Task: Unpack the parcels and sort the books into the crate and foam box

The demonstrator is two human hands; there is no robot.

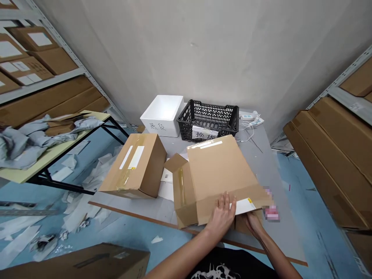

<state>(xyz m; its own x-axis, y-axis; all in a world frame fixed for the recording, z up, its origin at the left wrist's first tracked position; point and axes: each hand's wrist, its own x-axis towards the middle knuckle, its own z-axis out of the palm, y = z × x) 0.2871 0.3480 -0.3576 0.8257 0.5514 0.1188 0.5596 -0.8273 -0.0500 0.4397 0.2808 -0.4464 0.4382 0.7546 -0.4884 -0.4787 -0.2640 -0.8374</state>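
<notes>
The left hand [222, 215] is laid with spread fingers on the near flap [210, 205] of a brown corrugated carton [215, 170], and the right hand [252, 224] is placed just beside it, partly hidden below the flap, so it cannot be told whether it is closed on the cardboard. The hands are near together but apart. The carton is lying on a grey counter [258, 162], close to its near edge, and a white label [244, 206] is stuck on the flap. The carton is judged to be light and stiff, although its flaps may bend easily; it is best taken by the firm side walls, not by a flap. Beside it a taped carton [133, 166] is lying, and behind are placed a white foam box [162, 115] and a black plastic crate [207, 120].
</notes>
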